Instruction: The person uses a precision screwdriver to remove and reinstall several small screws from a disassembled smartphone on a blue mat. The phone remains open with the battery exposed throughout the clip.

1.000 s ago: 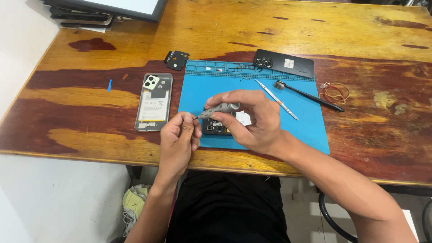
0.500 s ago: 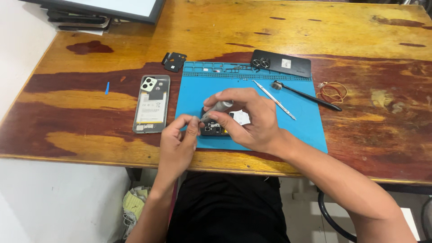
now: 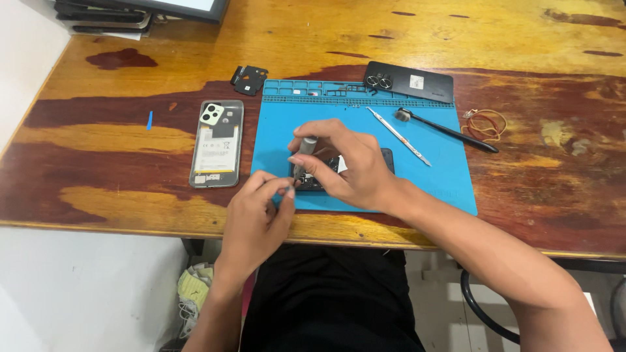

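My right hand grips a small grey screwdriver, held nearly upright with its tip down on an opened black phone lying on the blue repair mat. Most of that phone is hidden under the hand. My left hand rests at the mat's near left corner, thumb and forefinger pinched close to the screwdriver's tip; what they pinch is too small to tell.
On the wooden table: an opened phone with its battery showing left of the mat, a small black part, a black phone back, a metal pry tool, a black brush, rubber bands, a blue pick.
My right hand has turned the screwdriver from lying across to nearly upright. My left hand's fingertips have come in towards its tip.
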Available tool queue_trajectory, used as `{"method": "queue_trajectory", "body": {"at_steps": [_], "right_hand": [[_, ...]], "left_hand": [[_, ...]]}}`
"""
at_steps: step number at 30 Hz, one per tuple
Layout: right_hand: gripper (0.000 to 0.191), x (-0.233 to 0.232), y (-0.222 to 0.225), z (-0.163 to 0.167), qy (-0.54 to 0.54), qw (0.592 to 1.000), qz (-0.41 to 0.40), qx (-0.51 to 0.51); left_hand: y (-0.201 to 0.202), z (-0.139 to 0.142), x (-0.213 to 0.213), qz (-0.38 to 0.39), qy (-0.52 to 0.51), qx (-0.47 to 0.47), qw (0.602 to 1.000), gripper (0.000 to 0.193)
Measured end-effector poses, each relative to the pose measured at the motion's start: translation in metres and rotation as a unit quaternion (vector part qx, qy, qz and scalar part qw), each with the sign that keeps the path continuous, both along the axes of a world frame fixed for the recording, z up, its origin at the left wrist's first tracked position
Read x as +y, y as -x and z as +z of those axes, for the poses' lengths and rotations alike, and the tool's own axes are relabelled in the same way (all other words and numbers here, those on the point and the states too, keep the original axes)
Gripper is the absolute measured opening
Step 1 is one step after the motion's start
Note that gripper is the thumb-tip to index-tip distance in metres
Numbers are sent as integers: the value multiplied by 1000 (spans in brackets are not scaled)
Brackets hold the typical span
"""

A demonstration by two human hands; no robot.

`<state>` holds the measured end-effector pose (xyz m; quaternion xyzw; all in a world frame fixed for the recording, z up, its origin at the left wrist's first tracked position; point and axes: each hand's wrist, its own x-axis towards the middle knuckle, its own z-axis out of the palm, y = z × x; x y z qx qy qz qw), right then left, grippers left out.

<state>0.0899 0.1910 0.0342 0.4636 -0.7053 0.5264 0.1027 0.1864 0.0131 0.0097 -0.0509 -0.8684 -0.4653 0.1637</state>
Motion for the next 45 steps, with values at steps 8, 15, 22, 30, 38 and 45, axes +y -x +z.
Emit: {"method": "queue_trajectory", "body": {"at_steps": [8,15,22,30,38,45], "right_hand": [[34,3,1,3,19,1000,2,-11],[33,6,-3,7,68,998,10,-17],[32,6,-3,7,80,993,56,-59],[33,5,-6,2,89,991,71,-66],[35,4,-6,3,74,995,62,-38],[35,4,-7,4,67,995,56,-39]], "left_hand": [[3,-6,-3,31,-40,18,999,8],[2,-8,-2,71,-53,74,993,11],[0,-12,-5,94,-71,64,991,15],[2,-17,-4,109,-109,34,987,15],[1,-17,-5,101,-97,38,989,14],[2,-18,-5,100,-98,43,989,15]]}}
